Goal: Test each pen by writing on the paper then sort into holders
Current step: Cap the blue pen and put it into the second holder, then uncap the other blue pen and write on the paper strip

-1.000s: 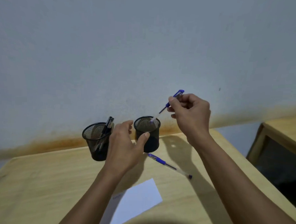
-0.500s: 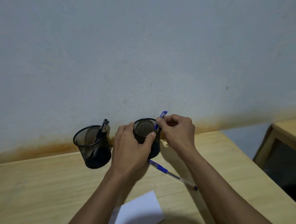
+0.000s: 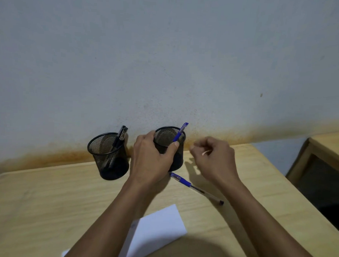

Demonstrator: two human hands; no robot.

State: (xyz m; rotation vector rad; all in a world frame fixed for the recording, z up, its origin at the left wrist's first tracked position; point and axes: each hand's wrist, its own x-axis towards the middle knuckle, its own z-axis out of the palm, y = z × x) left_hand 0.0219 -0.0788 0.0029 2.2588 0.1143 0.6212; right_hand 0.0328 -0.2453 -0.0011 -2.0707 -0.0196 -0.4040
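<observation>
Two black mesh holders stand at the table's far edge by the wall. My left hand point(image 3: 152, 158) is wrapped around the right holder point(image 3: 178, 159), where a blue pen point(image 3: 180, 132) leans against the rim. The left holder point(image 3: 110, 157) contains dark pens point(image 3: 120, 137). My right hand point(image 3: 214, 158) hovers just right of the right holder, fingers loosely curled, holding nothing. Another blue pen point(image 3: 195, 188) lies flat on the table in front of the right holder. A white paper sheet point(image 3: 157, 229) lies near me, partly covered by my left forearm.
The wooden table point(image 3: 47, 201) butts against a pale wall point(image 3: 167, 61) with a rusty stain along its base. A second wooden piece of furniture point(image 3: 325, 149) stands to the right, across a dark gap.
My right hand lowered the blue pen into the right holder, let it go and drew back to the right. My left hand closed around that holder.
</observation>
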